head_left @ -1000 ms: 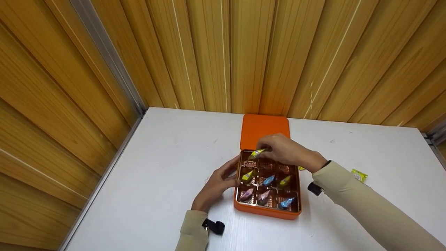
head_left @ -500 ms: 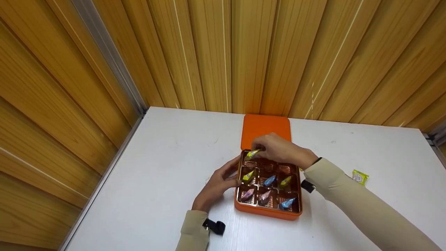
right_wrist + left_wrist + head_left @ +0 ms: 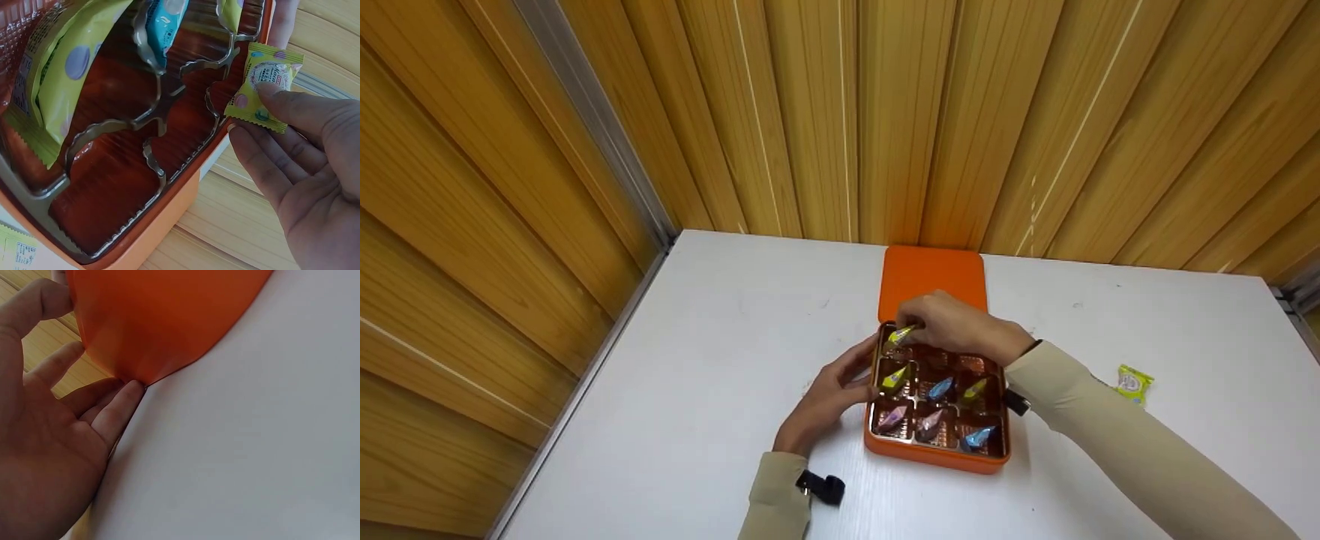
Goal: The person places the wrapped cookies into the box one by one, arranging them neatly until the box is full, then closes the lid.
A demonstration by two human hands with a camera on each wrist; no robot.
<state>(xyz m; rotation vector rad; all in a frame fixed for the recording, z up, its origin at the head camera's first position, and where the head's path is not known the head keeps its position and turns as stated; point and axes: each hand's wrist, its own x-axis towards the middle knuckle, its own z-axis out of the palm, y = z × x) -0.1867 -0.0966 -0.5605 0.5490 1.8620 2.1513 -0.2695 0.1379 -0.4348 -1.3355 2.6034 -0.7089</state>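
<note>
My right hand (image 3: pixel 949 322) pinches a small yellow-green wrapped candy (image 3: pixel 267 84) between thumb and fingers. In the head view, that candy is at the back-left compartment of an orange tin (image 3: pixel 937 459) with a brown divided insert. In the right wrist view its wrapper shows pink and blue dots, close over the tin's rim. My left hand (image 3: pixel 832 390) rests against the tin's left side, fingertips touching the orange wall (image 3: pixel 152 320) in the left wrist view. Yellow, blue (image 3: pixel 940 388) and pink (image 3: pixel 931 424) wrapped candies sit singly in the middle and front compartments.
The orange lid (image 3: pixel 934 274) lies behind the tin, near the wood-panelled wall (image 3: pixel 795 112). Another yellow wrapped candy (image 3: pixel 1134 384) lies on the white table (image 3: pixel 720 360), beyond my right sleeve. Black straps with small devices (image 3: pixel 821 487) are on the wrists.
My right hand has shifted slightly left and down with the yellow candy, bringing it into the back-left compartment's area. The left hand and tin look nearly still.
</note>
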